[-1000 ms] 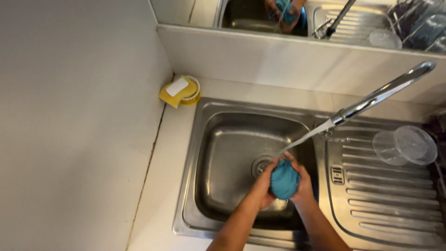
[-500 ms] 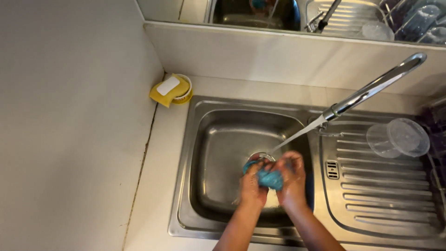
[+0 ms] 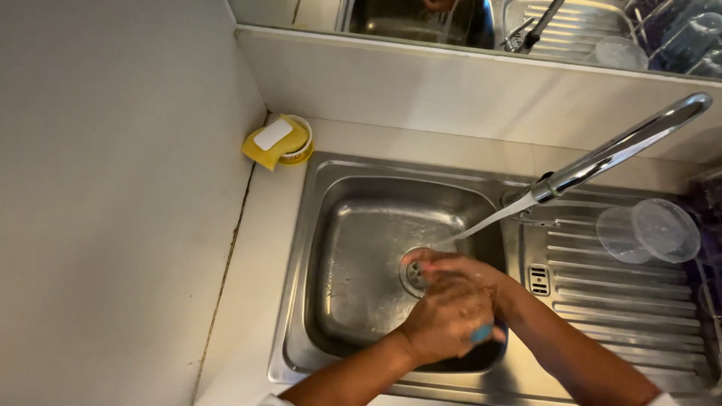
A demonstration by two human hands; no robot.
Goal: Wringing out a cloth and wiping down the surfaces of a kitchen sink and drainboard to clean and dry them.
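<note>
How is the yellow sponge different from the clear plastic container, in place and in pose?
The yellow sponge sits in the counter's back-left corner; the clear plastic container lies on the ribbed drainboard, right of the basin. The sponge is opaque and rests on a small bowl; the container is see-through and tipped on its side. Neither hand touches them.

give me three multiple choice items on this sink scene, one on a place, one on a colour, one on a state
1. Where does the yellow sponge sit?
A. in the basin
B. on the counter at the sink's back left corner
C. on the drainboard

2. What colour is the cloth peeking out between the hands?
A. blue
B. red
C. white

3. What state is the tap in?
A. off
B. running
C. removed

Answers: 1 B, it lies beside the wall, outside the sink. 2 A, a blue edge shows under the left hand, with the right hand against it. 3 B, a stream of water leaves the spout.
</note>
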